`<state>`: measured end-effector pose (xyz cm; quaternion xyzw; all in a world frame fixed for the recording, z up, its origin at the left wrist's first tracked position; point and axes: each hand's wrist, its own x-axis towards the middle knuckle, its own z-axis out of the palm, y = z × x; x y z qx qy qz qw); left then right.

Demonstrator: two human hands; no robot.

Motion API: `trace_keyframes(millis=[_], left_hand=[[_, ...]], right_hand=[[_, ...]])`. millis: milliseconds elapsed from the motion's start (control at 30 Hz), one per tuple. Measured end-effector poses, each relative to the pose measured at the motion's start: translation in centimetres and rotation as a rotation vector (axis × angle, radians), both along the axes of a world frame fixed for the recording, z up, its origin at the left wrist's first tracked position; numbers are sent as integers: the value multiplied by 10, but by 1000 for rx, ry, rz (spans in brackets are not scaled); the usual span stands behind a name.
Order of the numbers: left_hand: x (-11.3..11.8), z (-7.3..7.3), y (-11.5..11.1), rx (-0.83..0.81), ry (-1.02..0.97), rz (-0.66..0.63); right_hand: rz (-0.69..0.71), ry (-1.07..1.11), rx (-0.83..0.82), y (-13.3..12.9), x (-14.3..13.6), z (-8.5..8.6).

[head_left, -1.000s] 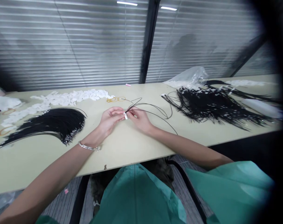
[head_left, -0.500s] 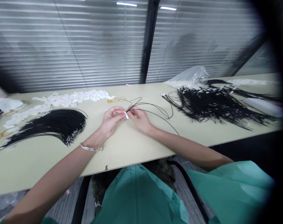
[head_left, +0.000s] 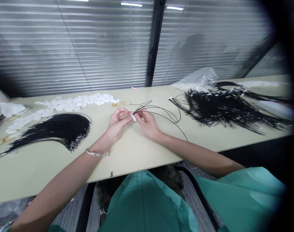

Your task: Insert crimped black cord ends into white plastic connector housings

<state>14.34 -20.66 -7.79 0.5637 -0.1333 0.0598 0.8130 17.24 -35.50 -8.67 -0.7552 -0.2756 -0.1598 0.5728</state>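
Note:
Between my two hands is a small white piece with several thin black cords coming out of it. My left hand pinches the white piece from the left. My right hand has its fingers closed on the cords and the white piece from the right. The cords loop away to the right, over the table. Just behind my hands lie yellow rubber bands. A silvery bracelet circles my left wrist.
A fanned bundle of black cords lies at left, by a strip of white pieces. At right are a large pile of black cords and a clear plastic bag. Blinds rise behind the table.
The white piece has tilted slightly between my fingers, and the cord loops have shifted a little to the right. Both hands keep their hold.

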Motion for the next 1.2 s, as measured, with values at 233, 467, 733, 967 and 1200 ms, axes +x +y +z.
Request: trace_keyframes(millis=[233, 467, 733, 967, 1200], left_hand=[[-1, 1, -1, 31, -19, 24], [-2, 2, -2, 7, -15, 10], [-3, 3, -1, -1, 1, 2], [1, 2, -2, -16, 7, 21], [4, 0, -4, 24, -29, 91]], right_hand=[[-35, -31, -24, -2, -5, 1], [-30, -35, -4, -2, -6, -1], [-15, -6, 32, -3, -6, -2], [1, 3, 52, -3, -5, -1], [-22, 45, 66, -1, -6, 1]])
